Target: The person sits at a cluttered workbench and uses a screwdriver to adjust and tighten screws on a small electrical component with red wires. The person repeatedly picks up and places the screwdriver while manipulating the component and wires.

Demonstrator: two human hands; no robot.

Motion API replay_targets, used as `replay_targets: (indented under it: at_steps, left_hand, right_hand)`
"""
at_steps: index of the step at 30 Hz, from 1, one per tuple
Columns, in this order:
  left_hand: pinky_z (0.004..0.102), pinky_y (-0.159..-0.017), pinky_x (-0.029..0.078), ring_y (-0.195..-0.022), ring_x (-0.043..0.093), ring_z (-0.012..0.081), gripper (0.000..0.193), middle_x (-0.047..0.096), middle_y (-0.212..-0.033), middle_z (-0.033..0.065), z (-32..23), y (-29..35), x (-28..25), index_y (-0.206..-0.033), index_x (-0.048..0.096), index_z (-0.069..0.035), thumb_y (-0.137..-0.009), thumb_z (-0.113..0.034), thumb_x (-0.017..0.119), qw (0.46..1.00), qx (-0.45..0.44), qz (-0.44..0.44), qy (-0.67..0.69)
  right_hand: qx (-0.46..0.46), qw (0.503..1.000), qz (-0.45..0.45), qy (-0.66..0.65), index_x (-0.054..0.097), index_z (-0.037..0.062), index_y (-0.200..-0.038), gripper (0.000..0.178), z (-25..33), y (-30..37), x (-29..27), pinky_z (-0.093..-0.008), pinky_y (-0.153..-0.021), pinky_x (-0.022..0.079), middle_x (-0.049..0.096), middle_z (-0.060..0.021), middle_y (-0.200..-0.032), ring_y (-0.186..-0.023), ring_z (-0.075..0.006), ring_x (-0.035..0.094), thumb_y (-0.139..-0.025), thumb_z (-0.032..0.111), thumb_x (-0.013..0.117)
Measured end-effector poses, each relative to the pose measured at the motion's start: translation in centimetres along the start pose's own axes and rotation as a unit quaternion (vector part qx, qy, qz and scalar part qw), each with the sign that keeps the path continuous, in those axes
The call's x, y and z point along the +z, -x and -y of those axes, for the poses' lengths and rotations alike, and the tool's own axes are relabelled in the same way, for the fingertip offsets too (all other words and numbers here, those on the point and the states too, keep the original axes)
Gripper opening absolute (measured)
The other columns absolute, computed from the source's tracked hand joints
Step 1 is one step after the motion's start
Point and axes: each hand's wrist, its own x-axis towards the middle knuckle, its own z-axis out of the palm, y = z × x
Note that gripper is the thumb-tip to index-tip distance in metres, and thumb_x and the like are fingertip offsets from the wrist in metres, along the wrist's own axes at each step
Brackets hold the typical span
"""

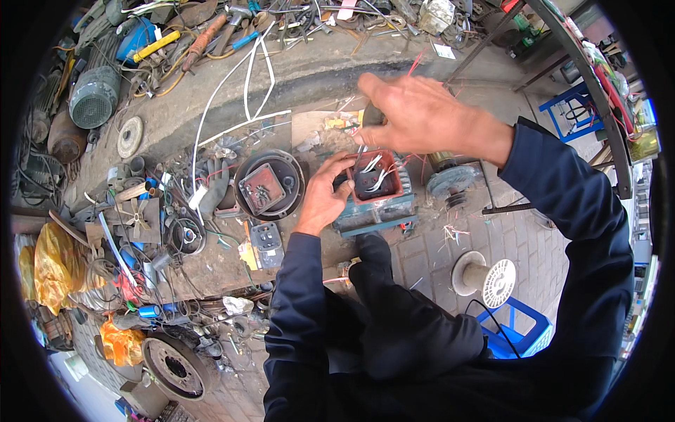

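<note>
A teal electric motor (344,224) stands in front of me, a red terminal box (403,188) open on top of it. White wires (375,169) curl inside the box around a dark terminal block (368,183). My right hand (429,116) grips the dark handle of a screwdriver (373,114) above the box. The thin shaft points down toward the box's left inner side; its tip is hard to see. At the box's left wall, my left hand (328,191) has thumb and forefinger bent together near the shaft. What they pinch is hidden.
Left of the motor, a red box cover with screws (261,190) lies in a round dark housing (299,169). A grey plate with holes (266,237) lies nearer. A wire spool (470,273) and a blue stool (538,327) stand at right. Tools and scrap crowd the far ledge.
</note>
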Motion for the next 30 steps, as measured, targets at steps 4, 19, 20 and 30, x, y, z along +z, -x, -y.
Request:
replay_targets:
  at_steps: [4,19,20,30]
  left_hand:
    - [0.0402,-0.116,0.045,-0.138,0.057,0.0352,0.048,0.059,-0.150,0.0144,0.28,-0.05,0.03,-0.133,0.066,-0.005,-0.087,0.005,0.072,1.000,0.004,0.001,0.004]
    - [0.0387,-0.110,0.050,-0.129,0.064,0.0319,0.053,0.060,-0.147,0.0153,0.14,-0.03,0.08,-0.138,0.061,-0.004,-0.087,0.007,0.070,1.000,0.001,0.002,0.030]
    - [0.0385,-0.109,0.051,-0.128,0.065,0.0314,0.053,0.060,-0.147,0.0152,0.12,-0.06,0.09,-0.139,0.061,-0.004,-0.087,0.007,0.070,0.999,-0.003,0.004,0.033]
    - [0.0384,-0.109,0.050,-0.129,0.064,0.0315,0.052,0.061,-0.146,0.0151,-0.11,-0.03,0.06,-0.138,0.061,-0.004,-0.088,0.007,0.069,1.000,-0.011,0.005,0.018]
  right_hand:
    - [-0.060,0.996,-0.066,0.000,0.055,-0.0030,-0.109,0.042,-0.35,-0.66,0.55,-0.0567,-0.071,0.057,0.070,-0.0268,-0.090,-0.081,-0.0491,0.070,-0.091,0.031,0.072]
    - [0.093,0.990,0.080,0.074,0.054,-0.0005,-0.113,0.043,-0.70,-0.74,0.30,-0.0556,-0.072,0.057,0.071,-0.0264,-0.098,-0.087,-0.0473,0.071,-0.093,0.033,0.072]
    - [0.081,0.992,0.056,0.076,0.055,-0.0006,-0.112,0.042,-0.74,-0.77,0.26,-0.0558,-0.072,0.057,0.071,-0.0261,-0.096,-0.086,-0.0474,0.071,-0.093,0.033,0.071]
    - [0.033,0.995,0.066,0.060,0.055,-0.0010,-0.117,0.046,-0.75,-0.85,0.66,-0.0561,-0.076,0.058,0.069,-0.0299,-0.107,-0.091,-0.0472,0.072,-0.091,0.033,0.071]
